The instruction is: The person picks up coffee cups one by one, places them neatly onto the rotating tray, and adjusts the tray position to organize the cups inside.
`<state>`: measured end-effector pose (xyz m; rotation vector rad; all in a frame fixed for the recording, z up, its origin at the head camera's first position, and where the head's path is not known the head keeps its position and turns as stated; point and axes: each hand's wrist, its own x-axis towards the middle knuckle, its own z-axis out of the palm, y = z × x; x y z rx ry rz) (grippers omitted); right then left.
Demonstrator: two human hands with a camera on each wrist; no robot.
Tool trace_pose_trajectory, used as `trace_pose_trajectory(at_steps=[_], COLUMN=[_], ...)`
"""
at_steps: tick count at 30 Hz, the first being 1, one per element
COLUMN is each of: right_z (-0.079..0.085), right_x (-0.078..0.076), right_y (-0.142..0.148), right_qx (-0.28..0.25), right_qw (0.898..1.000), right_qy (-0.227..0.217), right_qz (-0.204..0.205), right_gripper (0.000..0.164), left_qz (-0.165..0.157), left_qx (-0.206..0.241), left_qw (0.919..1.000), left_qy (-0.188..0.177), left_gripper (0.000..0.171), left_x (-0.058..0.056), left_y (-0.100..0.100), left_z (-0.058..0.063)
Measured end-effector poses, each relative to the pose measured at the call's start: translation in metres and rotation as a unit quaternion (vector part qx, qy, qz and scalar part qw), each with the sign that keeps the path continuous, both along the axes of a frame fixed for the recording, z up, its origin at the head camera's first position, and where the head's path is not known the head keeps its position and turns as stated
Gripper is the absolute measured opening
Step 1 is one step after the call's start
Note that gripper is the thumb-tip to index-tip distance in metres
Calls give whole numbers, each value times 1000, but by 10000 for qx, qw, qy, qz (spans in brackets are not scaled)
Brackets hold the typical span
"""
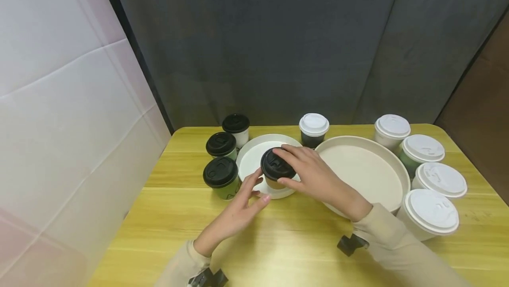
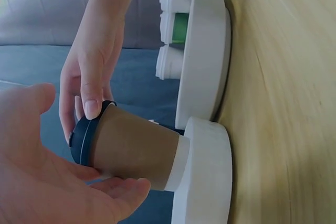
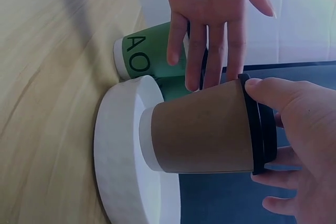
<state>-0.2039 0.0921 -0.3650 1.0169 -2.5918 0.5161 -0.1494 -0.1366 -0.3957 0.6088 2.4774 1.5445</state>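
Note:
My right hand point(image 1: 312, 173) grips the black lid point(image 1: 274, 163) of a brown paper coffee cup point(image 3: 205, 129), thumb on one side and fingers on the other. The cup tilts slightly, its white base over the smaller white round tray point(image 1: 254, 142). Beside the cup is my left hand point(image 1: 238, 212), its fingers extended and relaxed; in the left wrist view its fingertips point(image 2: 139, 187) lie right by the brown sleeve. In the right wrist view, the left hand point(image 3: 207, 35) shows an open palm.
Left of the white tray stand black-lidded cups, the nearest a green cup point(image 1: 221, 176). A dark cup with a white lid point(image 1: 314, 128) stands behind. A larger cream tray point(image 1: 367, 176) sits to the right, with several white-lidded cups, including a white cup point(image 1: 427, 216), along its far side.

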Motion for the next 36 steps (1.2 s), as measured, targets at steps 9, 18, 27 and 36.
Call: trace_pose_trajectory(at_steps=[9,18,27,36], right_z=[-7,-14,-19,-23], right_x=[-2,-6,-7,-5], right_y=[-4,-9,-12,-12], right_qx=[57,123,114,196], right_qw=[9999,9998,9998,9991], right_qy=[-107,-157,-132,-364], right_qz=[22,55,130,105], right_gripper=[65,64,64,64], left_qz=[71,124,131,193], left_qx=[-14,-82,-69,-69], left_qw=[10000,9999,9999,9994], left_qy=[-50,-9,-35,-278], left_gripper=[72,73,72,72], left_x=[0,-1,-1,0], left_y=[-2,-5,-6,-6], left_z=[-4,-12,-17,-20])
